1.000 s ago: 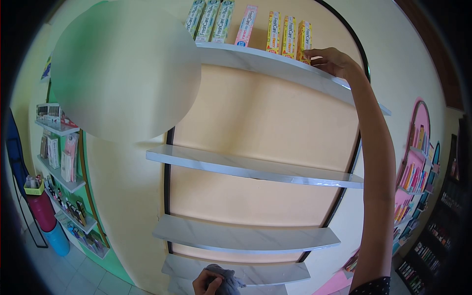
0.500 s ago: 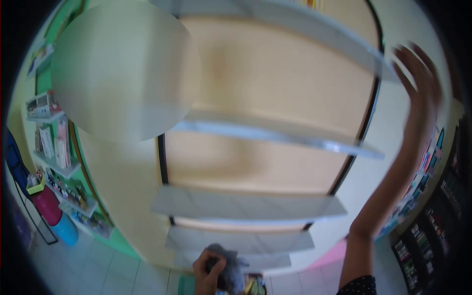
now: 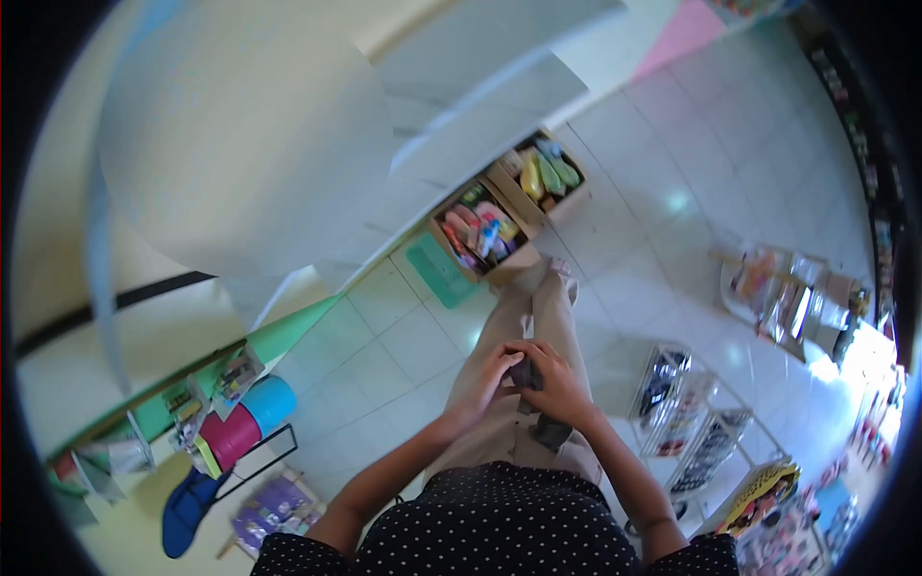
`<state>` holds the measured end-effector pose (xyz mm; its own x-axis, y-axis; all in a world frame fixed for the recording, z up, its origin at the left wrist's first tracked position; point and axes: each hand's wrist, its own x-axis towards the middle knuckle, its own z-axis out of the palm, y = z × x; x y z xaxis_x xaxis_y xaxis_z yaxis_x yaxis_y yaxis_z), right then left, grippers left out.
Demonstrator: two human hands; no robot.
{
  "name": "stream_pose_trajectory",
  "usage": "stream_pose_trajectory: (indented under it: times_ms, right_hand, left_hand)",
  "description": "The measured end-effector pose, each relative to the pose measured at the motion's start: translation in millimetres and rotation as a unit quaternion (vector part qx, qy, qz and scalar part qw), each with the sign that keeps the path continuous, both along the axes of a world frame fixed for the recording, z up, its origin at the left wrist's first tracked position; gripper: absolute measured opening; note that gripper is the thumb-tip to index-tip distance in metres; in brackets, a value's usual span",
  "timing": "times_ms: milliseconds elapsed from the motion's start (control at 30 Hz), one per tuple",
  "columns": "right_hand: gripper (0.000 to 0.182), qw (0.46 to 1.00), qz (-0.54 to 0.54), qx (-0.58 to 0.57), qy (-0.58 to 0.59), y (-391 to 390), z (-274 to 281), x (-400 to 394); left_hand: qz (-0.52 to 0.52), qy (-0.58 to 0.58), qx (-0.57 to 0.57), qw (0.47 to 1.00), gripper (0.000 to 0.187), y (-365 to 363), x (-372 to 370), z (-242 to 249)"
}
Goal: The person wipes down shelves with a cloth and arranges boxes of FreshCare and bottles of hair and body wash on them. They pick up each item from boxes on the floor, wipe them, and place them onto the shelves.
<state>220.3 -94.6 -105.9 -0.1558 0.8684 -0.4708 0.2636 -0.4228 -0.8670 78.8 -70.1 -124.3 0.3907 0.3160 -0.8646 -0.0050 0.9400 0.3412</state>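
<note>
In front of my trousers, a dark grey cloth [image 3: 525, 373] is bunched between my two hands. My left hand [image 3: 488, 386] curls around it from the left. From the other side my right hand [image 3: 555, 378] closes over it, fingers bent towards the left hand's fingertips. A loose end of the cloth seems to hang down below the right hand. Most of the bundle is hidden by my fingers.
Two cardboard boxes [image 3: 526, 257] of packaged goods stand by my feet, next to a green bin [image 3: 441, 271]. Pale wall shelves [image 3: 480, 96] rise ahead. A wire rack [image 3: 687, 422] is at right; a blue stool [image 3: 188, 509] and blue bucket [image 3: 267, 401] are at left.
The view has swung down from the shelves to the floor and my body. My right hand has come down from beside the upper shelf and joined my left on the grey cloth.
</note>
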Motion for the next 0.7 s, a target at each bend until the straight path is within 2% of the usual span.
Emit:
stream_pose_trajectory:
  times_ms: [33,100,167,300,367,400,433,500,567,600,667,700]
  right_hand:
    - [0.044,1.0,-0.011,-0.019,0.007,-14,-31,1]
    - [0.031,0.995,-0.006,-0.082,-0.055,-43,-92,-5]
    - [0.024,0.969,0.075,-0.196,-0.132,-69,-138,-17]
    - [0.023,0.91,0.229,-0.312,-0.15,-128,-210,-65]
    - [0.021,0.91,0.246,-0.3,-0.145,-150,-229,-94]
    - [0.019,0.91,0.263,-0.284,-0.149,-157,-238,-101]
    - [0.019,0.909,0.266,-0.289,-0.142,-160,-244,-100]
    - [0.015,0.927,0.202,-0.298,-0.101,-152,-242,-91]
    - [0.014,0.923,0.196,-0.318,-0.091,-149,-247,-93]
    - [0.013,0.92,0.191,-0.332,-0.086,-148,-248,-94]
    - [0.014,0.909,0.207,-0.351,-0.083,-145,-249,-96]
    - [0.016,0.9,0.217,-0.368,-0.084,-144,-249,-96]
  left_hand:
    - [-0.011,0.007,-0.019,1.0,0.034,-2,-4,-24]
    - [-0.286,0.069,0.042,0.955,0.034,2,-20,-80]
    - [-0.369,0.189,0.21,0.886,0.038,5,-38,-144]
    - [-0.412,0.319,0.241,0.819,0.042,51,-77,-265]
    - [-0.447,0.39,0.28,0.755,0.041,81,-87,-319]
    - [-0.431,0.412,0.285,0.75,0.04,96,-86,-338]
    - [-0.416,0.433,0.292,0.745,0.039,109,-83,-358]
    - [-0.35,0.421,0.38,0.745,0.038,129,-84,-401]
    - [-0.329,0.402,0.414,0.747,0.038,144,-71,-424]
    - [-0.332,0.405,0.407,0.748,0.038,149,-66,-439]
    - [-0.438,0.413,0.438,0.668,0.036,156,-66,-469]
    - [-0.44,0.416,0.432,0.668,0.036,156,-66,-480]
